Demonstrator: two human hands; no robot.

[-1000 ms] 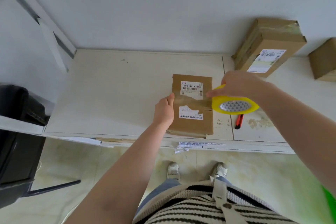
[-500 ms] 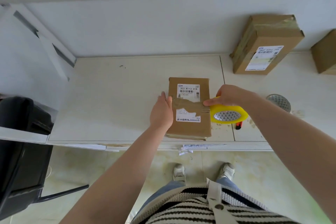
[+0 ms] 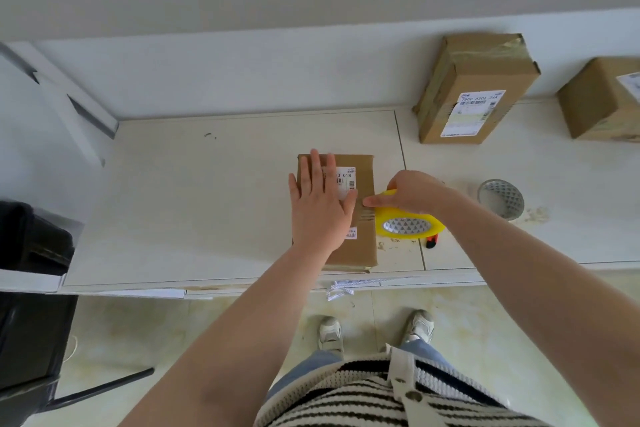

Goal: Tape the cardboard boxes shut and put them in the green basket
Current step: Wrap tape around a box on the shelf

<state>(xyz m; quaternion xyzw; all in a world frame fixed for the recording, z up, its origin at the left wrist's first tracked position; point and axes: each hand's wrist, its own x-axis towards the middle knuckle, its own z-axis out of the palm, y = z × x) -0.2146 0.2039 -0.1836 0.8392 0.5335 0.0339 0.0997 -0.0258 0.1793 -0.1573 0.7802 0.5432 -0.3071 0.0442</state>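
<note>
Seen from above, a person stands at a pale worktop point(image 3: 214, 204) set against a white wall, both bare arms reaching forward. Lying flat near the front edge of the worktop is a small cardboard box point(image 3: 360, 250) with white printed labels on its upper face. The left hand point(image 3: 320, 206) lies palm down on top of this box, fingers straight and spread, pressing it flat and covering part of the upper label. Just beside the box's right edge, the right hand point(image 3: 410, 192) is curled over a yellow roll of tape point(image 3: 408, 227), gripping it from above, with a fingertip reaching the box's top where a wrinkled strip of clear tape point(image 3: 365, 215) crosses it. A small red and black tool point(image 3: 432, 241) peeks out from behind the roll, lying on the worktop. Further right, apart from the roll, a second, clear roll of tape point(image 3: 500, 198) stands on the surface. At the back, leaning against the wall, is a larger cardboard box point(image 3: 476, 87) bound with tape and carrying a shipping label; another cardboard box point(image 3: 601, 100) sits at the far right, partly cut off by the frame. A black chair point(image 3: 31, 288) stands to the left. Below, the person's striped knitted top point(image 3: 363, 395) and two pale shoes point(image 3: 330, 333) show above a tiled floor.
</note>
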